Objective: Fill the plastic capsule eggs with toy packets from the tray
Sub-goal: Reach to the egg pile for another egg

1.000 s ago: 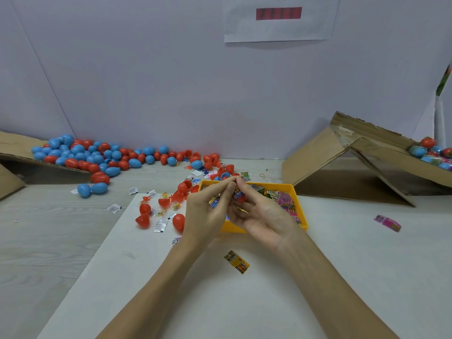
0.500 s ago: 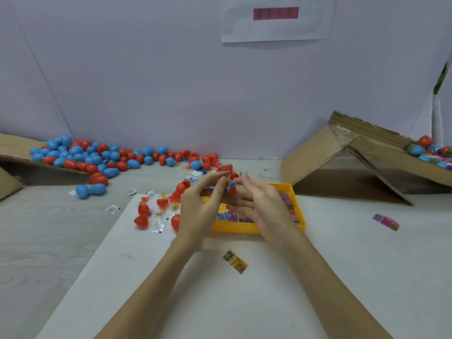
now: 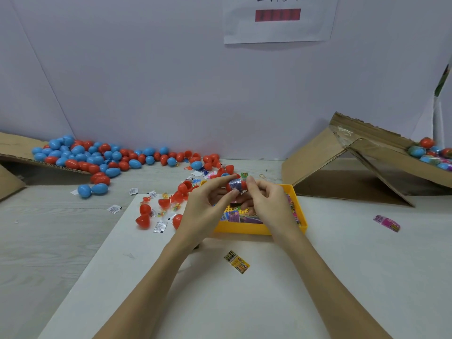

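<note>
Both grips pinching: left hand (image 3: 204, 206) on red egg (image 3: 231, 185), right hand (image 3: 266, 200) on packet (image 3: 236, 185). Light, slick shell; crinkly film, so pinch edges. Above tray (image 3: 244, 228).

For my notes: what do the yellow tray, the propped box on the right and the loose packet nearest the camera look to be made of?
Yellow tray: smooth moulded plastic, judging by its even colour and soft sheen. Propped box: brown corrugated cardboard, matt, with torn edges and clear tape. Loose packet: probably printed plastic film or foil; its glossy, crinkled surface suggests so.
</note>
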The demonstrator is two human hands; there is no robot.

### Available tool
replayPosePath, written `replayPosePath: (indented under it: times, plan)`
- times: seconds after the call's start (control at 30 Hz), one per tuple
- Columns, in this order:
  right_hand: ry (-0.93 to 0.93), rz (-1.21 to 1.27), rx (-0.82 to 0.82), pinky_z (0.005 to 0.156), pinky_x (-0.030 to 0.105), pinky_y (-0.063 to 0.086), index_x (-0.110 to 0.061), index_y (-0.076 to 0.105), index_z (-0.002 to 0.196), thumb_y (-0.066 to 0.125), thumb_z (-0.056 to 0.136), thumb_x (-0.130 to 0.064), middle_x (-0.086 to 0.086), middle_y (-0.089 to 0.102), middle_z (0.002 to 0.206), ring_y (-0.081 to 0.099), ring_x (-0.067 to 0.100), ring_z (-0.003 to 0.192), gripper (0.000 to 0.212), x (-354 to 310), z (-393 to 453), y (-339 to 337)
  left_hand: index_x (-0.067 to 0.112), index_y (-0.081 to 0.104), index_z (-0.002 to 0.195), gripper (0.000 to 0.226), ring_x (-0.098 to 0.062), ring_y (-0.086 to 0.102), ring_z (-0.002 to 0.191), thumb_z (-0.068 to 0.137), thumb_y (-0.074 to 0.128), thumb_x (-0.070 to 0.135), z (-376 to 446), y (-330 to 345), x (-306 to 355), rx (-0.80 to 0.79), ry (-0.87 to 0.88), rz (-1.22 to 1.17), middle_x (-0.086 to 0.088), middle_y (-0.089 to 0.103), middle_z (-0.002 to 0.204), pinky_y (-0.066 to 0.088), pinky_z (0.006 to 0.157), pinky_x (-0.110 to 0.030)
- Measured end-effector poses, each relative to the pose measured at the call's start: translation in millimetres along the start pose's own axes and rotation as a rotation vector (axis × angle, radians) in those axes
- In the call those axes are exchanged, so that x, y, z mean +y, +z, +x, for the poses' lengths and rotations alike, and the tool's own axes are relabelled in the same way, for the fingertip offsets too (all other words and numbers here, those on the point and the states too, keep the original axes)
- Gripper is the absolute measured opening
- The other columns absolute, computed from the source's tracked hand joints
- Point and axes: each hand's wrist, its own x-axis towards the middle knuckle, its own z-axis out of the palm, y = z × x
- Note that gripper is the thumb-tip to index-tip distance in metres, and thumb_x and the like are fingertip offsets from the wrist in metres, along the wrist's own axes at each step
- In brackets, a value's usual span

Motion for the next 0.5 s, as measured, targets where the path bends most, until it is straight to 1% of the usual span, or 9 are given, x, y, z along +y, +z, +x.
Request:
replayPosePath:
  times: [0.07,0.13,0.23,0.33,0.4,0.5]
  plan:
    - [-0.008,0.027,0.000,0.057,0.024,0.055,-0.012,0.069,0.110,0.059,0.104,-0.033,0.004,0.078,0.082,0.073,0.012,0.067,0.024,-0.3,-0.1,-0.4,0.015,0.066,0.134,0.040,-0.019,0.074,0.099,0.095,0.071,0.013,0.2,-1.3,-0.8,0.008,-0.006,0.009,-0.003,0.077,0.107,0.060,0.091,-0.039]
    - [-0.008,0.044,-0.005,0.057,0.023,0.056,-0.011,0.068,0.111,0.062,0.103,-0.030,0.005,0.078,0.084,0.073,0.013,0.069,0.022,0.4,0.0,-0.8,0.014,0.065,0.135,0.041,-0.020,0.074,0.098,0.095,0.070,0.014,0.2,-1.6,-0.3,0.002,0.013,0.026,-0.005,0.077,0.106,0.061,0.090,-0.041]
    - [0.002,0.058,0.006,0.056,0.020,0.055,-0.014,0.068,0.109,0.060,0.103,-0.030,0.004,0.075,0.079,0.069,0.007,0.064,0.019,2.0,0.2,-1.5,0.018,0.065,0.133,0.040,-0.019,0.073,0.099,0.094,0.069,0.018,-0.8,-0.8,2.3,-0.024,0.035,0.008,-0.006,0.075,0.109,0.061,0.089,-0.037]
    - [0.006,0.081,0.004,0.054,0.018,0.053,-0.016,0.068,0.106,0.059,0.103,-0.029,-0.001,0.071,0.071,0.065,0.003,0.059,0.016,1.8,0.2,-1.8,0.016,0.064,0.134,0.039,-0.019,0.073,0.101,0.095,0.067,0.014,-0.5,-0.9,2.3,-0.036,0.027,-0.036,-0.009,0.073,0.111,0.061,0.090,-0.033]
    - [0.018,0.110,0.013,0.054,0.017,0.052,-0.014,0.068,0.104,0.060,0.103,-0.027,-0.002,0.069,0.070,0.063,0.003,0.058,0.016,2.1,0.3,-1.6,0.014,0.064,0.135,0.040,-0.020,0.073,0.103,0.096,0.066,0.010,-0.3,-1.1,1.7,-0.047,0.015,-0.036,-0.011,0.072,0.113,0.060,0.091,-0.034]
    - [0.030,0.127,0.034,0.054,0.016,0.050,-0.015,0.069,0.098,0.063,0.102,-0.027,-0.004,0.067,0.068,0.060,0.002,0.056,0.013,2.2,0.7,-1.8,0.009,0.061,0.138,0.040,-0.018,0.073,0.105,0.098,0.063,0.007,-0.3,-0.8,1.6,-0.075,-0.011,-0.029,-0.012,0.071,0.118,0.060,0.093,-0.037]
